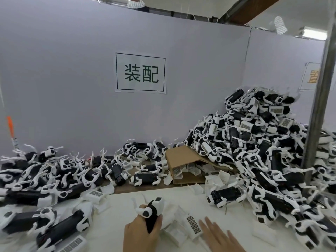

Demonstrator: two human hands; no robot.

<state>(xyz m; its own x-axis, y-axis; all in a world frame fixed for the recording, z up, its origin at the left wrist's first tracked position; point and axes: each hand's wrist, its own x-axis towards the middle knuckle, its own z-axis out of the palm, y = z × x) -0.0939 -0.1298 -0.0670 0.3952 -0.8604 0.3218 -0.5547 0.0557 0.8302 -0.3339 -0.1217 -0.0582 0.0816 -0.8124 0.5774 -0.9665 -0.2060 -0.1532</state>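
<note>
My left hand grips a black-and-white toy robot dog by its black body, its white head and legs pointing up and away from me. My right hand lies flat with straight fingers on the white table top, touching small white plastic parts. One of these, a white grille cover, sits just left of its fingertips. Other loose white covers lie between my two hands.
A tall heap of the same toy dogs fills the right side. A lower heap covers the left. A tipped cardboard box spills white covers at the middle back. A metal post stands at right. A paper sign hangs on the grey partition.
</note>
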